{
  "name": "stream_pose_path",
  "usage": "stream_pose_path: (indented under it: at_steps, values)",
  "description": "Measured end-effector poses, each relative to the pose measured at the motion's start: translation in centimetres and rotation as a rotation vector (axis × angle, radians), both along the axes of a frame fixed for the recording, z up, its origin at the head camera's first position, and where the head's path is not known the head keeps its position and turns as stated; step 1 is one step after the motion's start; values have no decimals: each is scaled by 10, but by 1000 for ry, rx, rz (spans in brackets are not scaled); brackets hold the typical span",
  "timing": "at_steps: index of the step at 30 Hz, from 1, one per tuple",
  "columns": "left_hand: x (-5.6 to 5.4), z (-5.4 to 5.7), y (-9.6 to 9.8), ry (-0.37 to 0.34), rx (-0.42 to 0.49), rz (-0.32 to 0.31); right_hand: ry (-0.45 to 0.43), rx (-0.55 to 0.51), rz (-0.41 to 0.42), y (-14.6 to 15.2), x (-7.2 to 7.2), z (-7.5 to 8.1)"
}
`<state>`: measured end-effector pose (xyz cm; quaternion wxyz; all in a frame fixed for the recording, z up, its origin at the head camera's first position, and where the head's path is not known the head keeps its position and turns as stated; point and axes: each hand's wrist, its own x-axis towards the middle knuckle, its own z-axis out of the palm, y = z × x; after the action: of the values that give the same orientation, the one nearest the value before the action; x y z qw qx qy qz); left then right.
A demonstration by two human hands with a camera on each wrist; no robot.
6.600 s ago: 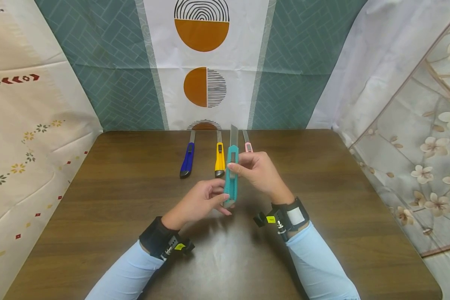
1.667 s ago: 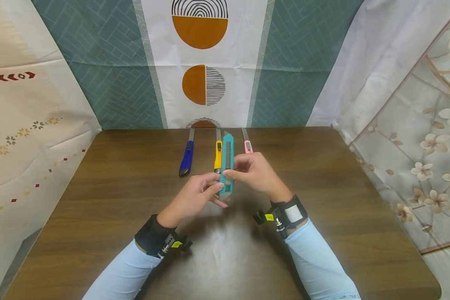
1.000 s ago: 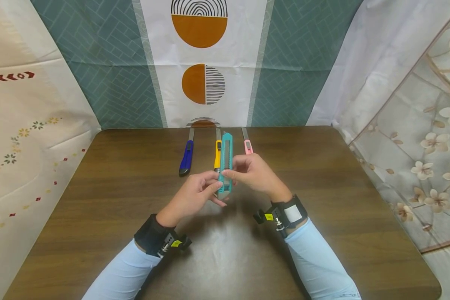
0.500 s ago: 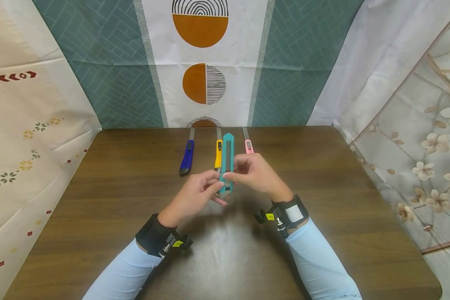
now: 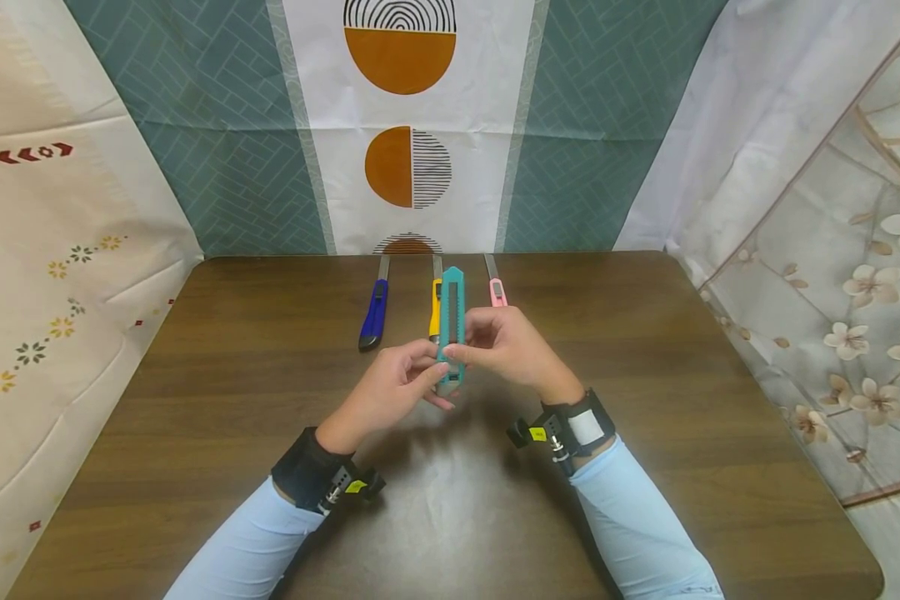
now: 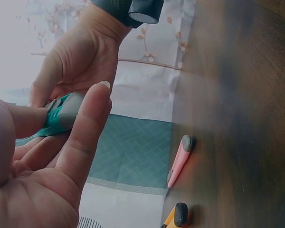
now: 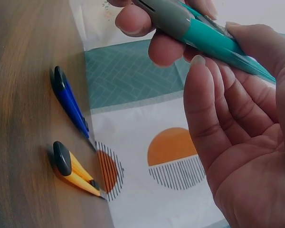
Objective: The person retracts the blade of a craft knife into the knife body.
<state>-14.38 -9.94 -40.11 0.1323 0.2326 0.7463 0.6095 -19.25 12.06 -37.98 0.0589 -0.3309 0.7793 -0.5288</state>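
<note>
Teal cutter (image 5: 452, 300) noted above the counter (image 5: 232, 400), pinched by the left hand (image 5: 390, 387) near its grey end (image 6: 70, 112) and the right hand (image 5: 504, 343) mid-body. I judge it light, stiff, slightly slippery; grip its sides

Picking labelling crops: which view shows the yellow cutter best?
Right wrist: the yellow cutter lies uncovered and inside the frame. Head: partly hidden behind the teal cutter. Left wrist: cut off at the bottom edge.
</note>
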Motion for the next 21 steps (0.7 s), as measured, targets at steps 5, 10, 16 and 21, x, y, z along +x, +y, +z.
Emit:
stream_pose_path:
  at_steps: [5,10,16,21]
  values:
    - [1,1,0,-5,19,-2,-9,-3,-6,-1,0,-1]
    - [2,1,0,-15,25,-3,-7,-3,-15,0,-1,-2]
    - [1,0,0,-9,28,-7,-26,-21,-16,-2,-1,-2]
    - [0,-1,1,-3,24,0,-25,-25,-10,-2,-1,-4]
